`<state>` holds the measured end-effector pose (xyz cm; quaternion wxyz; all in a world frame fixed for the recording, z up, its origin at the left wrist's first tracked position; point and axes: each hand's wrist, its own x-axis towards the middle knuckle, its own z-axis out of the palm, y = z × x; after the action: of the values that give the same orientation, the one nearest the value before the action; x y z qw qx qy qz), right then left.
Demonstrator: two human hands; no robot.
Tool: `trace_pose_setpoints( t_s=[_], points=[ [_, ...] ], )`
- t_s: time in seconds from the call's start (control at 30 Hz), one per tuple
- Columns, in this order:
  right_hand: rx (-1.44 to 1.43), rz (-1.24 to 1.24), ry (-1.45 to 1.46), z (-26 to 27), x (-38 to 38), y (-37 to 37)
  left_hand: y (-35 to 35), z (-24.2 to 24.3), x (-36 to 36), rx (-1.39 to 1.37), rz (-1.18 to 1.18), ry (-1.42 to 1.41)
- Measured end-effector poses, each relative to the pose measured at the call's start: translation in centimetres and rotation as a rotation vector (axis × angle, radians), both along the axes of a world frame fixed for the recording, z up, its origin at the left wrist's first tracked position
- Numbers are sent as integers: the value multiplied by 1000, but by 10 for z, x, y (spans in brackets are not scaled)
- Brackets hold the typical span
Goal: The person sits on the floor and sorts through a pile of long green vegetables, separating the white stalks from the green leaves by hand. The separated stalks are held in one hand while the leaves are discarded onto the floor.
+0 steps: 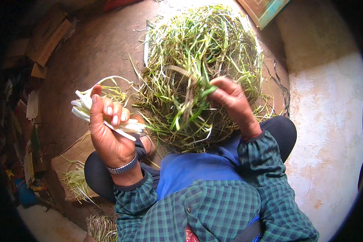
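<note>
A bundle of pale stalks [84, 104], whitish at the cut-looking ends, lies in the grip of my left hand [110, 124], with the fingers folded over it. My right hand [231, 101] pinches some green leaves [204, 87] between thumb and fingers. Those leaves hang over a large heap of long green and yellowish leafy stalks [211, 45] on the floor before me. Motion blurs part of what dangles below the right hand. The bottom of the heap is hidden.
Pale stalks [77, 180] lie on a flat cardboard piece [78, 151] by my left knee. Dry stalks [101, 228] sit lower left. Cardboard boxes [50, 42] and clutter line the left side. A stained wall [320, 121] rises on my right; a wooden panel [263, 10] stands beyond.
</note>
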<state>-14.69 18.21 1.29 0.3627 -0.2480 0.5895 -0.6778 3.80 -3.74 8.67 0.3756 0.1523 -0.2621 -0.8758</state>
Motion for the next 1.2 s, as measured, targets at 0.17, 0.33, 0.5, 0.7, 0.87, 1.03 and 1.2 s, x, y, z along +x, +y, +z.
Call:
trace_pose_setpoints(
  t_s=[0.17,0.33,0.5,0.7,0.87,1.03,1.2],
  points=[
    [246,313,883,-56,54,4,-1,-1,2,18,-18,6],
    [571,956,783,-123,113,9,3,0,0,41,-3,-31],
    [705,1252,704,-142,122,5,7,-1,1,55,-12,-69],
    [380,-354,983,-98,12,-53,14,-7,-4,84,-46,-127],
    [758,-521,626,-99,-43,-84,23,-17,-16,91,-72,-176],
    [610,-255,368,-103,-48,-80,28,-30,-26,144,-129,-226],
    [214,-61,506,-58,7,-48,31,-44,-32,156,-213,-239]
  ],
)
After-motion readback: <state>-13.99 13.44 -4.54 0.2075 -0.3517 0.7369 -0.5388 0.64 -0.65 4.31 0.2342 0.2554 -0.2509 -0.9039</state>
